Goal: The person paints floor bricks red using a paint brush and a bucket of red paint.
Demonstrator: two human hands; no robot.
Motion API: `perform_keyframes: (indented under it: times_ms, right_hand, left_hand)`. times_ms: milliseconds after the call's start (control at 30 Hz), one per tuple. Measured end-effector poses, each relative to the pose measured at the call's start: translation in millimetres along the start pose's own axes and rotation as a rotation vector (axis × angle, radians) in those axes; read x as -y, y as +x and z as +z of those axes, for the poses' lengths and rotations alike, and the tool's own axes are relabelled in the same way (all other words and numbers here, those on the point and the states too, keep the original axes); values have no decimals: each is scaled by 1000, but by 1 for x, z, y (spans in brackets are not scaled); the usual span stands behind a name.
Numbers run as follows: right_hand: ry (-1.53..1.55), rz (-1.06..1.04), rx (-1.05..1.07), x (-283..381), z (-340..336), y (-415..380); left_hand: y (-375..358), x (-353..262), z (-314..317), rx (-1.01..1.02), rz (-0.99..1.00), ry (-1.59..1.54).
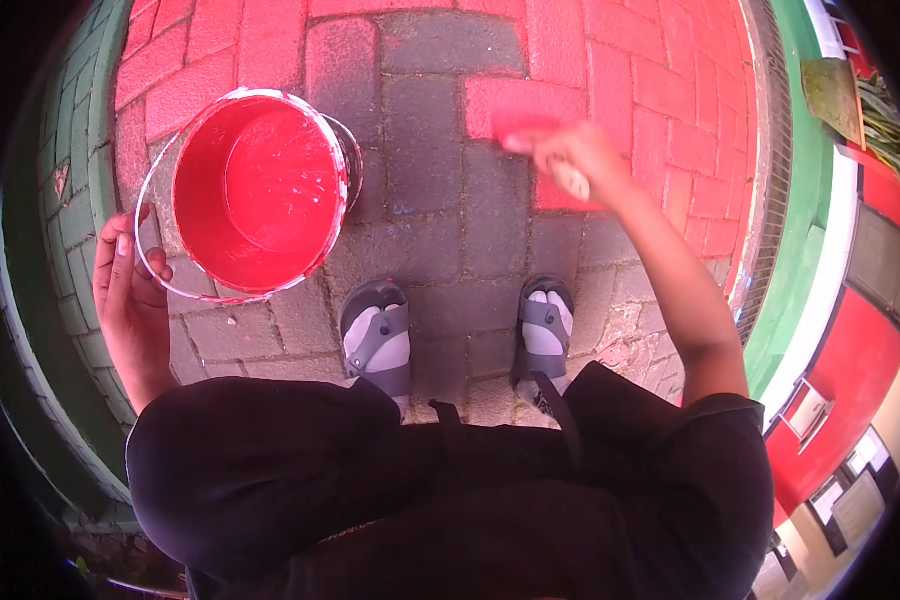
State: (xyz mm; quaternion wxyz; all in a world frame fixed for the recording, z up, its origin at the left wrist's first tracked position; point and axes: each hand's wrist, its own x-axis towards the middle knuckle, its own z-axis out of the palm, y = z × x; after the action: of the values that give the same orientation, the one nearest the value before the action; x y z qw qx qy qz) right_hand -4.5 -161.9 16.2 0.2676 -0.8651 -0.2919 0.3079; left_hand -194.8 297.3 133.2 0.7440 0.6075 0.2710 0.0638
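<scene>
In the head view, my left hand [135, 285] has its fingers closed around the thin wire handle of a paint bucket [342, 165]. The bucket leans so that its mouth faces me, and red paint [280, 180] coats its inside and bottom. My right hand [580, 160] grips a paintbrush [572, 182] whose light handle end pokes out below the fingers. Its red bristles, blurred by motion, are at a freshly red paving brick [500, 98]. Grey unpainted bricks [422, 150] lie between the bucket and the brush.
My sandalled feet [378, 335] stand on grey pavers just below the painted area. Red-painted bricks [660, 80] spread across the far and right side. A green curb [80, 200] runs along the left, and a drain grate [765, 200] along the right, beside a green strip.
</scene>
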Motion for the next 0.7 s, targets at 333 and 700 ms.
perform_keyframes:
  times_ms: [333, 700]
  right_hand:
    - [-105, 183, -254, -51, -88, 38]
    - [338, -107, -31, -69, -26, -35]
  left_hand:
    - [-2, -1, 3, -64, -13, 0]
    - [-3, 0, 3, -124, -46, 44]
